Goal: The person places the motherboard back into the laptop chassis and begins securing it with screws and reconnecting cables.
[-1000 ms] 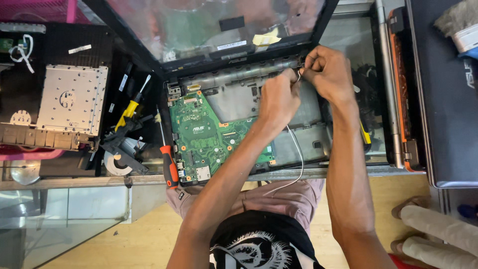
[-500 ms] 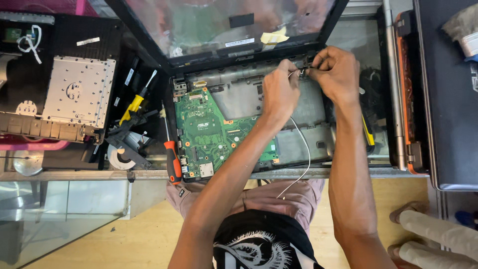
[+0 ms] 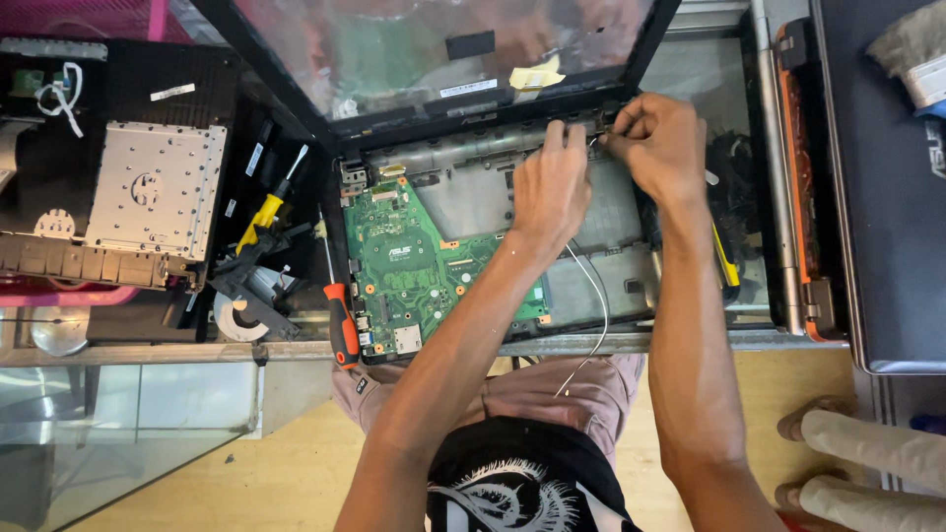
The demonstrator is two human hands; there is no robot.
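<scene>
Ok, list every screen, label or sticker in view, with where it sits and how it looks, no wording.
Laptop screen: top centre, hinged open, dark glossy panel, black bezel, unlit.
Black patch: on the screen, small rectangle.
White label: low on the screen, thin strip.
Yellow sticky note: on the screen near its lower edge, crumpled.
White strip label: on the black part at left.

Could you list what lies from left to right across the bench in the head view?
Silver metal plate → yellow-handled screwdriver → orange-handled screwdriver → green circuit board → left hand → right hand → closed dark laptop.
</scene>
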